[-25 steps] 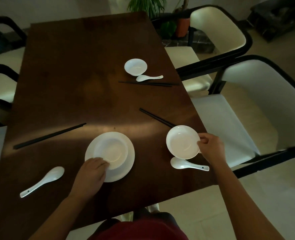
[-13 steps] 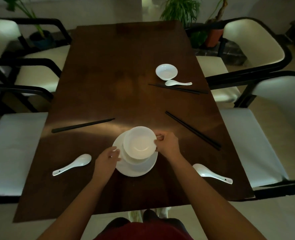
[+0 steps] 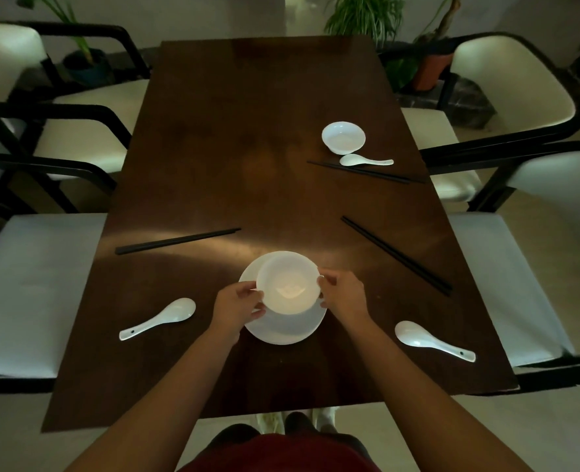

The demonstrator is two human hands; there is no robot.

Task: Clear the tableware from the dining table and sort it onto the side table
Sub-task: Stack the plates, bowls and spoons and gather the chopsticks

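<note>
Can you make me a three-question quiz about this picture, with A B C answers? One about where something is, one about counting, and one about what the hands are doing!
1. Where is the small bowl that nobody is touching?
A. far right part of the table
B. on a chair
C. on the floor

2. How many white spoons lie on the table?
A. one
B. three
C. five

3. What are the two hands doing?
A. holding chopsticks
B. resting flat
C. holding the top bowl over the plate

Answers:
1 A, it sits by the far spoon.
2 B, left spoon, right spoon and the far one.
3 C, left hand and right hand grip its rim.
</note>
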